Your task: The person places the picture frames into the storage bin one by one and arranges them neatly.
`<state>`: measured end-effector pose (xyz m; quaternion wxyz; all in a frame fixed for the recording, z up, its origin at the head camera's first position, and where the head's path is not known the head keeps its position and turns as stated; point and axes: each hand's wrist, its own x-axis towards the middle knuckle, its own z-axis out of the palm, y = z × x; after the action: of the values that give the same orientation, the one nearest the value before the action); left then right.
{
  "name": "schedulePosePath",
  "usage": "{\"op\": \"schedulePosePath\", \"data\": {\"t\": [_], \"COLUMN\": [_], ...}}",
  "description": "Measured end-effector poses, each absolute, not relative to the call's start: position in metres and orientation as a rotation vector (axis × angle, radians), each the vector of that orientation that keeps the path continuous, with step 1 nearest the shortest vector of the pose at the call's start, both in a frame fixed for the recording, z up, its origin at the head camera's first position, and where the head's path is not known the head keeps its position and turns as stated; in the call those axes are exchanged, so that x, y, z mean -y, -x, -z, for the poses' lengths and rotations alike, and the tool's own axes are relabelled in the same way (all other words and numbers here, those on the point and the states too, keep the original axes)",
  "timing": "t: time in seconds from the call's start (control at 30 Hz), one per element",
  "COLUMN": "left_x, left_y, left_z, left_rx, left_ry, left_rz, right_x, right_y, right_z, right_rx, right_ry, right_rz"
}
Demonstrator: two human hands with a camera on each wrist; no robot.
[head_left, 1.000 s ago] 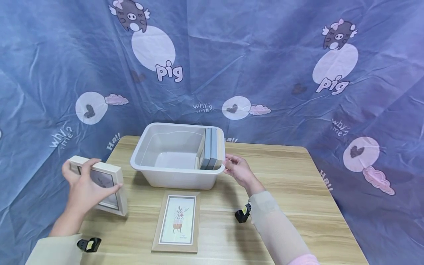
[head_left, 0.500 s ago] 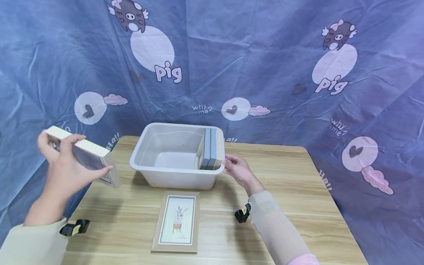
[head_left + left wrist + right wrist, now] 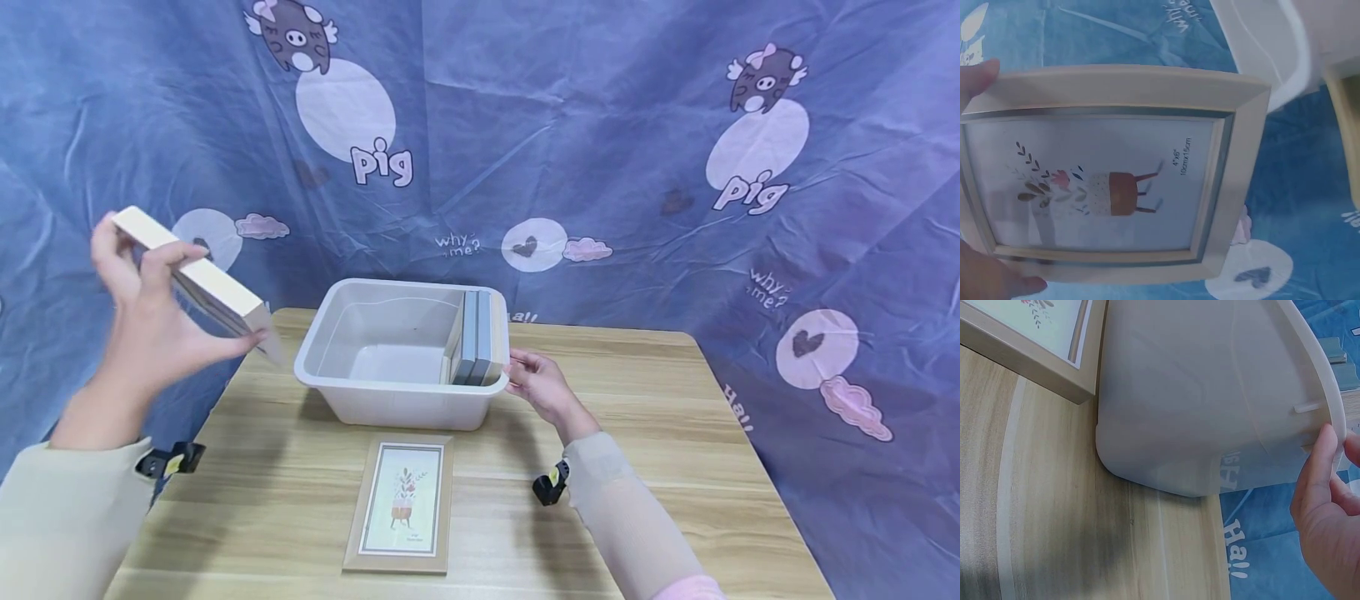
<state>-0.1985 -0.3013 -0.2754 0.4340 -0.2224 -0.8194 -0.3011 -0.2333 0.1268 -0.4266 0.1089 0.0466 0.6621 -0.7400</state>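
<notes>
My left hand (image 3: 161, 321) grips a cream picture frame (image 3: 1135, 90) across its width, thumb on one edge and fingers on the opposite one. In the head view the frame is raised over the table's left side, its thick white edge turned up. A potted-plant print and size text show in the left wrist view. My right hand (image 3: 542, 385) pinches the right rim of a light grey plastic tub (image 3: 405, 404). Inside the tub, several picture frames (image 3: 471, 333) stand on edge against the right wall, two of them grey-blue.
A tan picture frame (image 3: 358, 533) lies face up on the wood-grain table (image 3: 637, 450), just in front of the tub. A blue cloth (image 3: 480, 125) with pig prints hangs behind the table and along both sides.
My left hand has lifted the cream picture frame up and away from the table, first leftward, tilting its top edge into view. My right hand stays at the tub's rim.
</notes>
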Motion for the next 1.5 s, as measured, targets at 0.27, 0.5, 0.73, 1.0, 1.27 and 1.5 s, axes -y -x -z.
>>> {"op": "schedulePosePath", "data": {"t": [0.27,0.5,0.73,1.0,1.27,1.5], "left_x": [0.284,0.262,0.241,0.222,0.206,0.193], "left_y": [0.219,0.235,0.251,0.266,0.284,0.296], "left_z": [0.263,0.268,0.279,0.301,0.333,0.356], "left_rx": [2.080,2.122,2.221,2.413,2.473,2.522], "left_ry": [0.731,0.810,0.844,0.871,0.926,0.970], "left_rz": [0.742,0.841,0.879,0.832,0.848,0.862], "right_x": [-0.130,-0.131,-0.132,-0.132,-0.128,-0.126], "right_y": [0.231,0.229,0.229,0.229,0.232,0.234], "right_z": [0.426,0.427,0.427,0.428,0.429,0.429], "right_rx": [-1.931,-1.919,-1.923,-1.928,-1.940,-1.945], "right_ry": [-0.123,-0.126,-0.134,-0.120,-0.128,-0.134], "right_rz": [2.185,2.188,2.191,2.189,2.188,2.192]}}
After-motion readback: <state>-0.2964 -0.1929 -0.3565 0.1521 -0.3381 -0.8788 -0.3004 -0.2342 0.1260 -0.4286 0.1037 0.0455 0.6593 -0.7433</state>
